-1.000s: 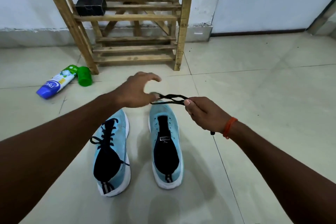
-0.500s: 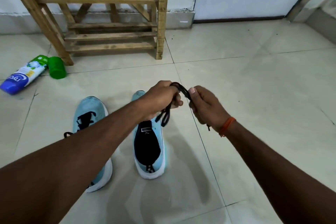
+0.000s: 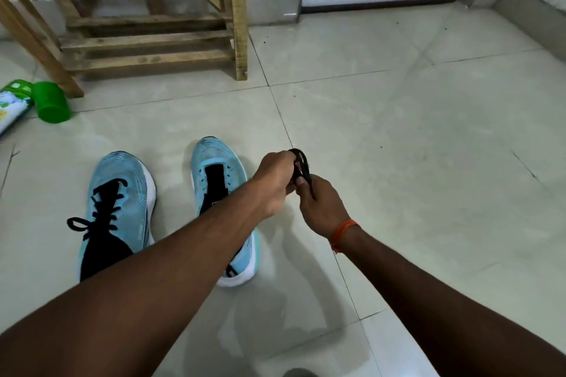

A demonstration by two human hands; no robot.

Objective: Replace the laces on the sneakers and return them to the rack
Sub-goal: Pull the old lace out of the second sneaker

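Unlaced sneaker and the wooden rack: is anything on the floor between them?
Head view: between the unlaced sneaker and the wooden rack lies only bare floor tile, crossed by a grout line. The green-capped bottle lies off to the left.

Floor tiles point(image 3: 428, 131) gleam here, pale, glossy and smooth, carrying soft reflections. The rack point(image 3: 239, 9) is bare wood, rough-sawn, unvarnished, stained in spots. The laced sneaker point(image 3: 122, 180) and the unlaced sneaker point(image 3: 214, 159) both show light-blue knit cloth, matt, ribbed at the toe, over smooth white soles. The loose lace point(image 3: 301, 167) is flat black woven cloth, matt. The green cap point(image 3: 50, 102) looks like shiny plastic. The wrist thread point(image 3: 344, 228) is orange and fibrous.
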